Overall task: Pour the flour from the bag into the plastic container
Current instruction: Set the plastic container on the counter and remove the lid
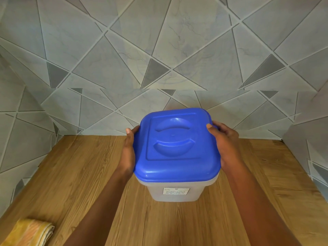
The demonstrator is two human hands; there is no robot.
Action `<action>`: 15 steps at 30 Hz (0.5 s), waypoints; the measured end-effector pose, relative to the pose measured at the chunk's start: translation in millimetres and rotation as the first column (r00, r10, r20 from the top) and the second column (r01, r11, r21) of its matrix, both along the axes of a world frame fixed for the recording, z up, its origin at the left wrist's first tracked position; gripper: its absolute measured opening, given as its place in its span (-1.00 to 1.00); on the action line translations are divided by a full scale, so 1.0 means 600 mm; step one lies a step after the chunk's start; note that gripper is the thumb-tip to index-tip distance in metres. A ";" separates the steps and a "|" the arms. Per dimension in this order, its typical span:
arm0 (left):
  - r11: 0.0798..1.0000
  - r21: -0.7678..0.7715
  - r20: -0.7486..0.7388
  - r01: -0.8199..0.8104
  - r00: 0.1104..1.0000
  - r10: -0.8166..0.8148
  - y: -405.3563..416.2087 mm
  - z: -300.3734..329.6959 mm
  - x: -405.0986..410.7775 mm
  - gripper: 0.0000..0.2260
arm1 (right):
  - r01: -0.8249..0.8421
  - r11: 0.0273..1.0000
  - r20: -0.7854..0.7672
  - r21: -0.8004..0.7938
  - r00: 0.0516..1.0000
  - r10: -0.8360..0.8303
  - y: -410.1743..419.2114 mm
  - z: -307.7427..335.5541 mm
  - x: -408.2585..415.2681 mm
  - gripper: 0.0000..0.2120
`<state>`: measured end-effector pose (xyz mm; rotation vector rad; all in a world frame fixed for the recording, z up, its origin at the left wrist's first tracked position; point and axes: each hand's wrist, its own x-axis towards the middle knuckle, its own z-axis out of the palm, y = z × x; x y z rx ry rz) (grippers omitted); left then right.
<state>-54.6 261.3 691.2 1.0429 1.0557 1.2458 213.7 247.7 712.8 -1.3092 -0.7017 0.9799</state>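
Plastic container point(174, 192): translucent, upright at mid desk point(79, 174), labelled front.
Lid point(175, 144): blue, seated on top.
Left hand point(128, 150): gripping the lid's left edge.
Right hand point(224, 142): gripping the lid's right edge, thumb on top.
Cloth point(30, 231): yellow, folded, near-left corner.

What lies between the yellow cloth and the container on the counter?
Only the left forearm crosses that stretch in the head view; otherwise bare wooden counter separates the cloth from the container.
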 end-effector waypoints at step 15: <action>0.964 0.246 -0.794 0.104 0.592 0.139 0.022 -0.024 0.029 -0.55 | -0.045 0.827 0.350 0.560 0.918 -0.187 -0.098 0.195 0.110 -0.68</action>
